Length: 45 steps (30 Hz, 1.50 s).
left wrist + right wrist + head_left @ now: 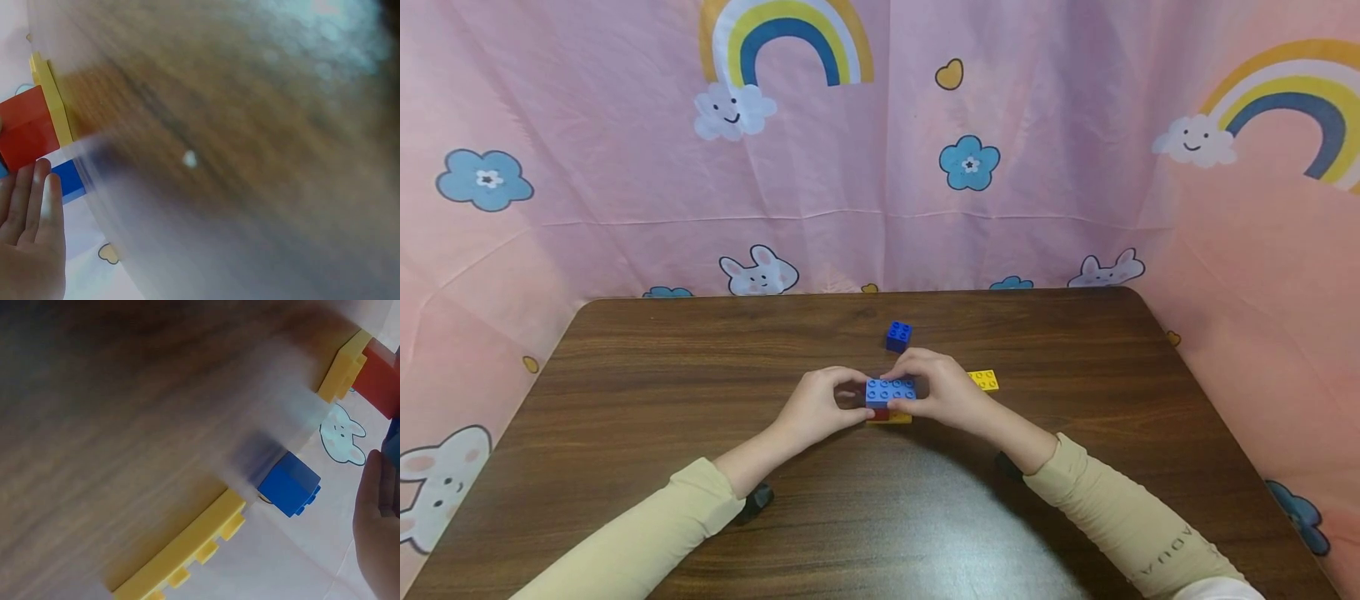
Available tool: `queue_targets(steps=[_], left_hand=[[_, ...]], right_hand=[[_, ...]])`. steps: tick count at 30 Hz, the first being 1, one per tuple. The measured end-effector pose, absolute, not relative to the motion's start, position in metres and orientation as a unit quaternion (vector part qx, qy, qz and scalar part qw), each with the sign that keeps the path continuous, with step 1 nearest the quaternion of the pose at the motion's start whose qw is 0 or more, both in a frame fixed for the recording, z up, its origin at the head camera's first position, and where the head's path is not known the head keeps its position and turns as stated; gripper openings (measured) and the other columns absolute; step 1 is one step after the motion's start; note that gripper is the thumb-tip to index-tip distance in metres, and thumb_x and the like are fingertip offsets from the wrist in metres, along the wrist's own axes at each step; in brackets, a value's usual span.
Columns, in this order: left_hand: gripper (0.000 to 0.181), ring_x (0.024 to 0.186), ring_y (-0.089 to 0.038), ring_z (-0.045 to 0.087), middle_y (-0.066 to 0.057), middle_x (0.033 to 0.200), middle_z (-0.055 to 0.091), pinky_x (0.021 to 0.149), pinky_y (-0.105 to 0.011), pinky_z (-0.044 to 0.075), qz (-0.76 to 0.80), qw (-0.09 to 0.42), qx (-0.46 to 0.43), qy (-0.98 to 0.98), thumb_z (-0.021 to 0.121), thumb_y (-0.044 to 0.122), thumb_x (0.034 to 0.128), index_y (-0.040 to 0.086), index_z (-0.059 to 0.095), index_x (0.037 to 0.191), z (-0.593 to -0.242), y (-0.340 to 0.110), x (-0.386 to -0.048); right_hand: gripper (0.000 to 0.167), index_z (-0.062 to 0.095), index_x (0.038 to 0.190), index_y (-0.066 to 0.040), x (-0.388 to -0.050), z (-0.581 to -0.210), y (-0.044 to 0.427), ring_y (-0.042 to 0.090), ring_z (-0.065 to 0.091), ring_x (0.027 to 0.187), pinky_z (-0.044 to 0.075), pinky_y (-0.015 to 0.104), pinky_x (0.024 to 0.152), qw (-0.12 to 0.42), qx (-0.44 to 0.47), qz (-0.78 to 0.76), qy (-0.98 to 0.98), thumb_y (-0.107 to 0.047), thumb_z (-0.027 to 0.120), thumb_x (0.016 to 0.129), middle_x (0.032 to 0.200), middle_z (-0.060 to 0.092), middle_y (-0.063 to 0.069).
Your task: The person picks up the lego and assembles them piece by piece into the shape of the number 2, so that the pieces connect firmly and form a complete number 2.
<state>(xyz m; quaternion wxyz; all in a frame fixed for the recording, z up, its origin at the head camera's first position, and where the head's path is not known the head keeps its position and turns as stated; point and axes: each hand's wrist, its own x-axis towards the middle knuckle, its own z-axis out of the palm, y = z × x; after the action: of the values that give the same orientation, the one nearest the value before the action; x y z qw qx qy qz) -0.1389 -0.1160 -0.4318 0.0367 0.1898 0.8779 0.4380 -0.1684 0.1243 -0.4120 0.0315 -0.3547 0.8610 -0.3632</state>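
Observation:
A light blue brick [891, 390] with two rows of studs sits on top of a red brick [882, 414], which stands on a yellow plate [898, 419]. My right hand [951, 393] pinches the light blue brick from the right, thumb in front and fingers behind. At the stack's left end, my left hand [816, 407] grips around the red brick, its thumb in front. In the left wrist view the left fingertips [42, 167] lie along the red brick's far side. How firmly the light blue brick is seated cannot be told.
A small dark blue brick [898, 337] stands behind the stack. Another yellow plate [985, 381] lies to the right, partly hidden by the right hand. The brown wooden table [662, 358] meets a pink patterned curtain [850, 183] at the back and sides.

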Motion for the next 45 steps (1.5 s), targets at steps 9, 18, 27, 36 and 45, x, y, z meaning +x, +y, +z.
queue_targets(steps=[9, 18, 27, 36, 45], left_hand=[[0.034, 0.108, -0.028, 0.078, -0.014, 0.118, 0.079, 0.096, -0.04, 0.065, 0.43, 0.027, 0.193, 0.882, 0.089, 0.011, 0.0867, 0.002, 0.076, 0.117, -0.4318, -0.1156, -0.1398], [0.033, 0.107, -0.028, 0.078, -0.014, 0.117, 0.079, 0.095, -0.041, 0.065, 0.421, 0.025, 0.197, 0.885, 0.088, 0.012, 0.0873, 0.002, 0.077, 0.116, -0.4319, -0.1154, -0.139], [0.033, 0.108, -0.029, 0.078, -0.015, 0.117, 0.079, 0.094, -0.04, 0.066, 0.426, 0.03, 0.199, 0.882, 0.088, 0.011, 0.0872, 0.002, 0.077, 0.117, -0.4323, -0.1158, -0.1393], [0.036, 0.108, -0.028, 0.077, -0.013, 0.118, 0.079, 0.096, -0.041, 0.065, 0.422, 0.034, 0.197, 0.884, 0.089, 0.012, 0.0864, 0.003, 0.077, 0.118, -0.4304, -0.1156, -0.1389], [0.033, 0.108, -0.025, 0.077, -0.011, 0.117, 0.08, 0.097, -0.042, 0.065, 0.419, 0.029, 0.199, 0.886, 0.089, 0.016, 0.0883, 0.005, 0.078, 0.118, -0.4325, -0.1161, -0.1391]], right_hand=[[0.03, 0.081, 0.115, -0.01, -0.1665, -0.4091, 0.1224, 0.017, 0.067, 0.099, 0.062, 0.032, 0.087, 0.018, -0.351, -0.345, 0.87, -0.018, 0.089, 0.087, 0.11, 0.076, 0.004], [0.03, 0.08, 0.113, -0.01, -0.1634, -0.4106, 0.1189, 0.017, 0.071, 0.102, 0.062, 0.032, 0.091, 0.011, -0.337, -0.353, 0.872, -0.022, 0.09, 0.087, 0.109, 0.078, 0.003], [0.028, 0.082, 0.11, -0.009, -0.1657, -0.4063, 0.1167, 0.011, 0.06, 0.084, 0.049, 0.017, 0.072, 0.018, -0.339, -0.331, 0.88, -0.022, 0.091, 0.087, 0.101, 0.077, 0.002], [0.029, 0.083, 0.109, -0.01, -0.1628, -0.4048, 0.1156, 0.01, 0.058, 0.081, 0.05, 0.016, 0.069, 0.006, -0.343, -0.325, 0.881, -0.024, 0.092, 0.085, 0.097, 0.075, 0.001], [0.033, 0.081, 0.111, -0.011, -0.1637, -0.4122, 0.1174, 0.016, 0.071, 0.101, 0.063, 0.034, 0.092, 0.01, -0.328, -0.347, 0.879, -0.024, 0.093, 0.084, 0.108, 0.079, 0.002]])
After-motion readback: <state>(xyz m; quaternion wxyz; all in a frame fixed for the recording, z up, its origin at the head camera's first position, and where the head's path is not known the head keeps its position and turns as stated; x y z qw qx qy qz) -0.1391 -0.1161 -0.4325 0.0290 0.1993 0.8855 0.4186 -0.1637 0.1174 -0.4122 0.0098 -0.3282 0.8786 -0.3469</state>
